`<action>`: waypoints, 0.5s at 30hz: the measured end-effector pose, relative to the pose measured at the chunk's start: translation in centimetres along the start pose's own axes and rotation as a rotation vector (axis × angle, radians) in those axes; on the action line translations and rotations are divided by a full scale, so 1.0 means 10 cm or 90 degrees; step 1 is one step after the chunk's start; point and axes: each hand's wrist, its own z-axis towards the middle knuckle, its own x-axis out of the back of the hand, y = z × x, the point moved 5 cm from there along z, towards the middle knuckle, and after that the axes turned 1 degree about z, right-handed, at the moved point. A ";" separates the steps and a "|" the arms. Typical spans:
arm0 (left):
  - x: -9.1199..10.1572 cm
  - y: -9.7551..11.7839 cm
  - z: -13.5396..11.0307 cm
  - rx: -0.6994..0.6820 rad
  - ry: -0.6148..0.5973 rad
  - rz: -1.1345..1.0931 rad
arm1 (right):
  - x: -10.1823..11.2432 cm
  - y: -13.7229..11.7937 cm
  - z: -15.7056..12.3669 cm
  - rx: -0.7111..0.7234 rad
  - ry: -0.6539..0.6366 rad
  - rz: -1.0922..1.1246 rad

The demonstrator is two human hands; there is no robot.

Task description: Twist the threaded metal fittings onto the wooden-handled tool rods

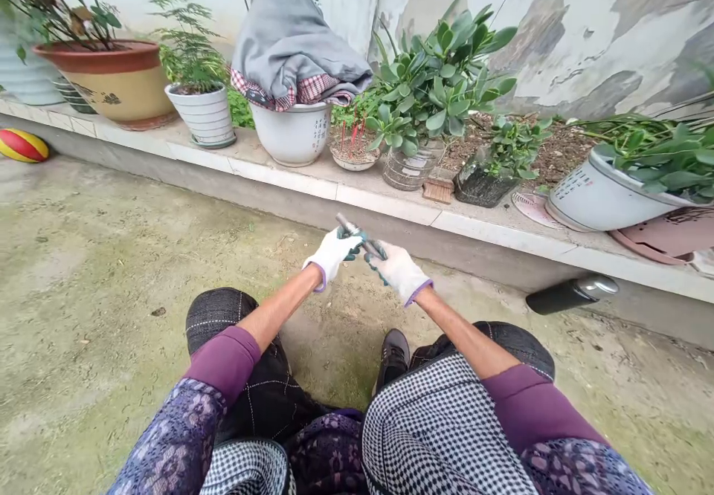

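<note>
My left hand (330,251), in a white work glove with green-coated fingers and a purple cuff, is closed round a short grey rod-like tool (346,223). Its upper left end sticks out past that hand. My right hand (400,268), gloved the same way, grips the lower right part of the tool. Both hands are close together over the ground, in front of the low ledge. Fingers cover much of the tool, so its exact kind cannot be made out.
Along the tiled ledge (384,205) stand several potted plants, a white pot (293,134) with a grey garment (301,41) over it, and a small brush (438,189). A dark bottle (569,294) leans at the ledge's foot. A red-yellow ball (23,146) lies far left.
</note>
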 end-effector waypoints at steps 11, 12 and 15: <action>-0.18 0.35 -0.14 -0.048 -0.171 0.041 | 0.35 -0.04 0.26 0.087 -0.017 0.143; -0.23 0.40 -0.18 -0.057 -0.211 0.056 | 0.28 -0.05 0.28 0.105 -0.062 0.149; -0.30 0.50 -0.22 -0.046 -0.247 0.098 | -0.03 -0.07 0.24 0.110 -0.193 0.279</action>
